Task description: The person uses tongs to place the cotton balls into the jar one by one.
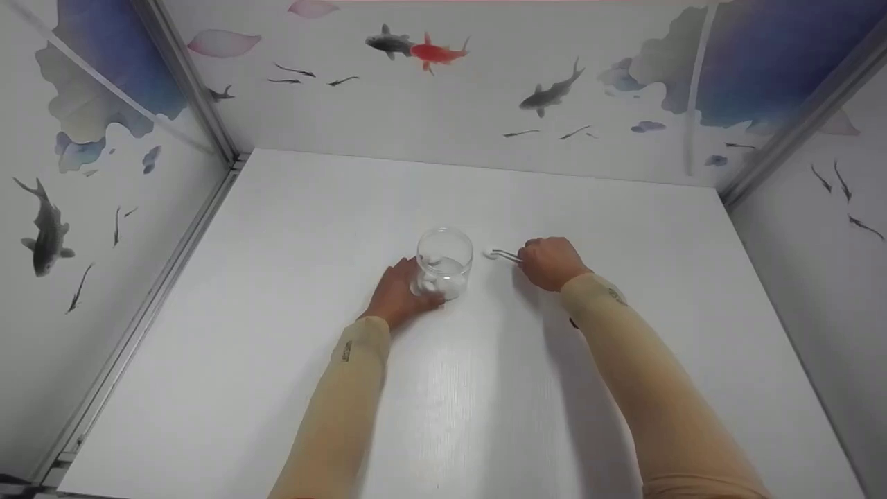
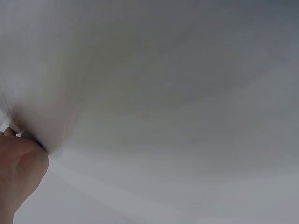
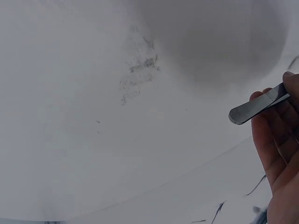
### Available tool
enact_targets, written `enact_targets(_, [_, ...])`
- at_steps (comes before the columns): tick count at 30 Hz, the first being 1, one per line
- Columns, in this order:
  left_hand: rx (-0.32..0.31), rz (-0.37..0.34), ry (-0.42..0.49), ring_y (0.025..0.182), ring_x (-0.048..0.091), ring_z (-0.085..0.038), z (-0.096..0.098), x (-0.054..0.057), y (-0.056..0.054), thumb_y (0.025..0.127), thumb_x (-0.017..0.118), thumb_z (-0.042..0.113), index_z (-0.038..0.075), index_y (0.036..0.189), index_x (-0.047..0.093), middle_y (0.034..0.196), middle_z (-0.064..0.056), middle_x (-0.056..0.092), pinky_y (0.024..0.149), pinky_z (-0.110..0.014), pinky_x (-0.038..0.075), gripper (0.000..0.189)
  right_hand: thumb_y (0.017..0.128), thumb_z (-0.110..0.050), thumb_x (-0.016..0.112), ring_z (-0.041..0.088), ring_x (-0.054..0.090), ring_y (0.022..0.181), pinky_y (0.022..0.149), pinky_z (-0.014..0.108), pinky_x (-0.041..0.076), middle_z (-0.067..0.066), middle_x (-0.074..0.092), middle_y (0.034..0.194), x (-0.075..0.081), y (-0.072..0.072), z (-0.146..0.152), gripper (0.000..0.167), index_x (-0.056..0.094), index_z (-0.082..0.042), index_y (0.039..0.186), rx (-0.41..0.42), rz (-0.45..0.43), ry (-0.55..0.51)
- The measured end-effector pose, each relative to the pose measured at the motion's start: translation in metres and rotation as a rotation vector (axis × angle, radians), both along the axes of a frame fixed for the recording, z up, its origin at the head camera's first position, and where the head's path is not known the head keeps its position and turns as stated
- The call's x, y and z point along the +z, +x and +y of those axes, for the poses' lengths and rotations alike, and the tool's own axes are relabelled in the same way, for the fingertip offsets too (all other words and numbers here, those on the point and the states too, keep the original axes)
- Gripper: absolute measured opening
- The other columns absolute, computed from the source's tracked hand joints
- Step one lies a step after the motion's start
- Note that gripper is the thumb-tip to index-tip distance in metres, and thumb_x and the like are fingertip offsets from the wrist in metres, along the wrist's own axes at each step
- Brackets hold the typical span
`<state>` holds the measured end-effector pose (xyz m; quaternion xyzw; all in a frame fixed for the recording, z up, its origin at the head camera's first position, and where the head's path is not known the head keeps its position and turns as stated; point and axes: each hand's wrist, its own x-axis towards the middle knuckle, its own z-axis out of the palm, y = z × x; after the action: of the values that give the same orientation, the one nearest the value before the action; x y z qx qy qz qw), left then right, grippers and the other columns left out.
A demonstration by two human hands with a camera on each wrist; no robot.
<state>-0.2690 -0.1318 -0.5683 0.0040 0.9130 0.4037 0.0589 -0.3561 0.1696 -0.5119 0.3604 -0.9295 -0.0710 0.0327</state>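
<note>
A clear round jar [image 1: 470, 258] with several white cotton balls [image 1: 450, 285] in its lower part stands on the white table. My left hand [image 1: 402, 291] grips the jar low down, its thumb at the near side and fingers at the left. To the right of the jar, my right hand [image 1: 554, 263] holds metal tweezers [image 1: 511, 256], their tips pointing left towards the jar. At the tips is a small white cotton ball [image 1: 489, 254]. In the right wrist view, the rounded back end of the tweezers [image 3: 254, 111] sticks out between thumb and fingers. The left wrist view shows only part of the left hand [image 2: 21, 170].
The white tabletop [image 1: 277, 229] spreads around both hands. Panels printed with fish enclose it at the back [image 1: 429, 125], left [image 1: 104, 229] and right. Metal strips [image 1: 201, 90] run along the panel corners.
</note>
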Motion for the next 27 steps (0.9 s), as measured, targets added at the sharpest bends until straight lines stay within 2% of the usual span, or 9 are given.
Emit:
enact_targets(7, [-0.001,-0.002,0.001,0.149,0.018,-0.021,0.003,0.001,0.001,0.074,0.084,0.053,0.025,0.156,0.035,0.159,-0.001,0.033,0.122,-0.034,0.005,0.1,0.096,-0.013,0.063,0.021,0.055,0.057,0.055,0.041,0.056,0.01,0.065,0.073,-0.002,0.002,0.0,0.018,0.072,-0.002,0.084,-0.033,0.019,0.032])
enact_targets(12, [0.003,-0.018,0.005,0.149,0.017,-0.026,0.004,0.0,0.001,0.073,0.084,0.055,0.026,0.156,0.035,0.161,-0.004,0.03,0.123,-0.04,0.009,0.101,0.095,-0.01,0.061,0.02,0.053,0.054,0.05,0.041,0.054,0.009,0.065,0.071,-0.003,0.004,0.001,0.019,0.072,-0.003,0.082,-0.032,0.035,0.013])
enact_targets(19, [-0.013,-0.008,-0.006,0.149,0.019,-0.03,0.001,0.0,-0.001,0.075,0.082,0.055,0.022,0.156,0.035,0.16,-0.006,0.031,0.122,-0.044,0.011,0.1,0.092,-0.011,0.065,0.019,0.05,0.052,0.047,0.038,0.051,0.006,0.064,0.07,0.002,0.007,0.009,0.015,0.075,-0.005,0.082,0.013,0.052,-0.031])
enact_targets(27, [-0.017,-0.014,-0.002,0.149,0.017,-0.023,-0.003,-0.002,-0.003,0.074,0.082,0.056,0.021,0.157,0.034,0.16,-0.004,0.033,0.123,-0.033,0.005,0.102,0.089,-0.01,0.067,0.017,0.055,0.051,0.045,0.038,0.053,0.003,0.063,0.067,0.014,0.019,0.022,0.013,0.077,-0.008,0.08,0.083,0.096,-0.118])
